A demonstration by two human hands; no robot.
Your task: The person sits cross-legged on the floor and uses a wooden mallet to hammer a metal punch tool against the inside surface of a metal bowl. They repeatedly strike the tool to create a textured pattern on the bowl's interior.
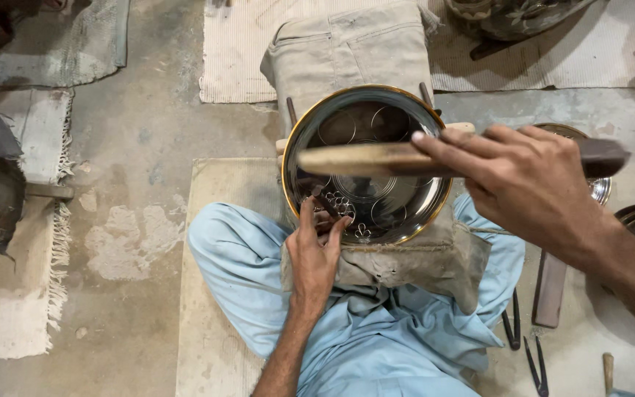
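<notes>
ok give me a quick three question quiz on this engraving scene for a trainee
1. True or false: the right hand holds the long wooden mallet above the round, gold-rimmed metal plate.
2. What does the left hand pinch against the plate: A a thin metal punch, B a brush, C a cloth?
3. What does the plate rest on?

Key
1. True.
2. A.
3. A beige cloth-covered block over the person's lap.

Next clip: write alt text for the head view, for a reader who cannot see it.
A seated person's left hand presses a small tool against a shiny round metal plate resting on a cloth-covered support, while the right hand holds a wooden mallet above it.
</notes>
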